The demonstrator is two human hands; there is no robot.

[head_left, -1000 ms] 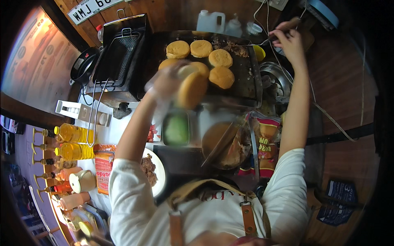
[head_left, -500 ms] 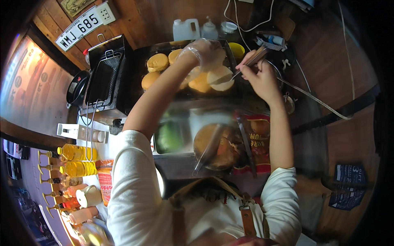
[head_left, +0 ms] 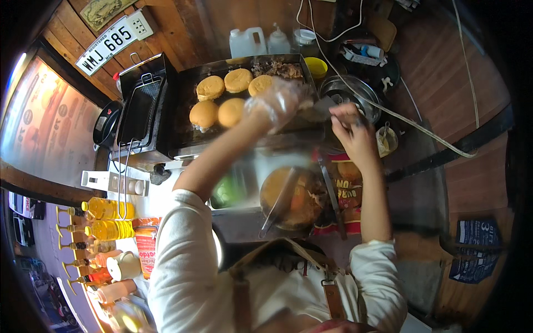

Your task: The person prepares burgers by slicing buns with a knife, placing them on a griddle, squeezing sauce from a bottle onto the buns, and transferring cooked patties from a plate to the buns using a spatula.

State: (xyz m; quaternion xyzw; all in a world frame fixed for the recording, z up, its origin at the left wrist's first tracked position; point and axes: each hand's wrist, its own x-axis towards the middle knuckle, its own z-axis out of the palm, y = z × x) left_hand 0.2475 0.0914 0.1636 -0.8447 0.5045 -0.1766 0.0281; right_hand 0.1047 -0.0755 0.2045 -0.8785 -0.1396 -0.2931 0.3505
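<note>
My left hand [head_left: 277, 104], in a clear plastic glove, is over the right part of the griddle [head_left: 183, 125]; motion blurs its fingers. Close to those fingertips is the grey blade of a spatula [head_left: 318, 110], whose handle is mostly hidden. My right hand [head_left: 353, 126] is closed on the spatula at the griddle's right edge. Left of the gloved hand, several round burger buns [head_left: 211, 87] lie on the hot plate, one partly covered by the glove. Browned chopped meat [head_left: 286, 69] sits at the back right of the griddle.
A fryer with a wire basket [head_left: 141, 105] stands left of the griddle. Right of it are a yellow bowl [head_left: 316, 67] and a metal bowl [head_left: 363, 94], crossed by a cable. Nearer me, tongs [head_left: 331, 194] lie beside a round wooden board [head_left: 277, 191]. Oil bottles [head_left: 111, 228] line the left.
The spatula has turned and its blade has moved right, away from the pale bun half, which no longer shows. My left hand has come lower, uncovering the chopped meat; my right hand has lowered slightly.
</note>
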